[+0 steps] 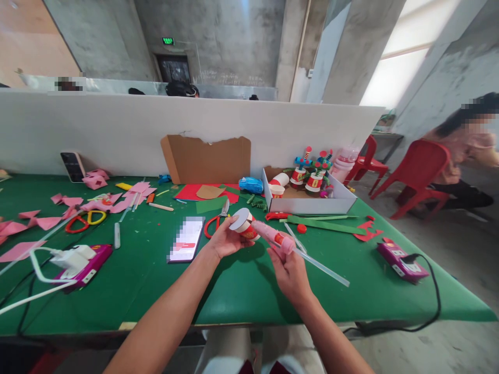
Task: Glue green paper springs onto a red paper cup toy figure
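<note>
Left hand [226,240]: grip closed around paper cup [245,223], held tilted above green bench [241,296], white base turned toward camera. Right hand [290,270]: grip closed around pink glue gun [275,236], nozzle end touching side of cup, clear glue stick [323,267] projecting from rear toward the right. Just left of left hand, flat on bench: phone [186,239]. Behind cup: red-handled scissors [216,221]. Farther back, right: white cardboard box [312,205] containing decorated cups. Far left: pink paper pieces [47,222].
</note>
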Demonstrator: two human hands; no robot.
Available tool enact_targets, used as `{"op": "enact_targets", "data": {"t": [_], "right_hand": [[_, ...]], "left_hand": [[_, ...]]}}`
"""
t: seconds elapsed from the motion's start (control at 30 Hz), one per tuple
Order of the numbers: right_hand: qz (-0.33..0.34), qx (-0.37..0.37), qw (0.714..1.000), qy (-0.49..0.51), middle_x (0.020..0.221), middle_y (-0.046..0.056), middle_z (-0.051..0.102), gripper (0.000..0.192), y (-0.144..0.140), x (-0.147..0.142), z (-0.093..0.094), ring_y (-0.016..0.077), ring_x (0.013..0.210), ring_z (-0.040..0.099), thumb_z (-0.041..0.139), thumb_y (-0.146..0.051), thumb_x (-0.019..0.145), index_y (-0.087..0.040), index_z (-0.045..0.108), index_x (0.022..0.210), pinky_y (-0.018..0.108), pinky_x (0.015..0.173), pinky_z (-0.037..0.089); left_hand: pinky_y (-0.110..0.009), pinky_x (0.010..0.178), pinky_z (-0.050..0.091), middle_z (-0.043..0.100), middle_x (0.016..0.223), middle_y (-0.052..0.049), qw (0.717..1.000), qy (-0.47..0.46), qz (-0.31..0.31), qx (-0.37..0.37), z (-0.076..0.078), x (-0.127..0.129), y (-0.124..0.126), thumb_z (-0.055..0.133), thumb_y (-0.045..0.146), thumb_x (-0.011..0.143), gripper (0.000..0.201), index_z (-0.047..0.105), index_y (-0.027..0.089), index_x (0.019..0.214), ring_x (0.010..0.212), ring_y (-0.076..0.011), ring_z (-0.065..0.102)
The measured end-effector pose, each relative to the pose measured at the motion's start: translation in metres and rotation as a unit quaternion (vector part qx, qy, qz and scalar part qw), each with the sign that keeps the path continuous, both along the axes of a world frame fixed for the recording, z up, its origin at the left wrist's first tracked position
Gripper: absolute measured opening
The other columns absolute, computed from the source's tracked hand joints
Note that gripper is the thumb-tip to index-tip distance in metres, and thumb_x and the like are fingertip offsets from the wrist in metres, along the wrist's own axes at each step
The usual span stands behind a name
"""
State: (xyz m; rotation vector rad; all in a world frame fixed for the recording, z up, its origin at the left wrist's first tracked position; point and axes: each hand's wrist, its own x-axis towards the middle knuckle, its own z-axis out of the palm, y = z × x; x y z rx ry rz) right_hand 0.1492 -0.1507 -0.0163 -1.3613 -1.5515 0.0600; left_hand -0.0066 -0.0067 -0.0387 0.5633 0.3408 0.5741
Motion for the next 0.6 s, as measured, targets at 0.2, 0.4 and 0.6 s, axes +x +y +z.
{"op": "enact_targets", "data": {"t": [0.2, 0.4, 0.6], "right_hand": [[-0.008, 0.010, 1.000, 0.002, 0.115, 0.015, 0.066, 0.035, 0.0009, 0.0027, 0.0003, 0.0257, 0.104, 0.066, 0.045, -0.036, 0.095, -0.014, 0.056, 0.121, 0.037, 0.088, 0.054], [-0.015, 0.014, 1.000, 0.007, 0.113, 0.015, 0.068, 0.034, 0.0024, 0.0056, 0.0007, 0.0256, 0.102, 0.067, 0.046, -0.036, 0.095, -0.015, 0.058, 0.119, 0.037, 0.087, 0.055], [-0.009, 0.008, 1.000, 0.008, 0.114, 0.015, 0.069, 0.034, 0.0027, 0.0076, 0.0049, 0.0259, 0.104, 0.067, 0.047, -0.034, 0.094, -0.015, 0.057, 0.120, 0.037, 0.087, 0.055]], "left_hand": [[-0.041, 0.075, 0.050, 0.070, 0.091, -0.010, 1.000, -0.004, -0.002, 0.013, 0.0014, 0.0004, -0.0021, 0.069, 0.044, 0.074, 0.042, 0.062, 0.016, 0.104, 0.084, -0.0272, 0.067], [-0.039, 0.074, 0.050, 0.070, 0.092, -0.010, 1.000, -0.008, -0.002, 0.018, 0.0038, 0.0010, -0.0043, 0.072, 0.044, 0.072, 0.042, 0.064, 0.017, 0.104, 0.084, -0.0267, 0.067], [-0.040, 0.073, 0.051, 0.071, 0.092, -0.009, 1.000, -0.003, -0.002, 0.023, 0.0027, -0.0002, -0.0030, 0.073, 0.043, 0.071, 0.044, 0.064, 0.018, 0.106, 0.084, -0.0274, 0.068]]}}
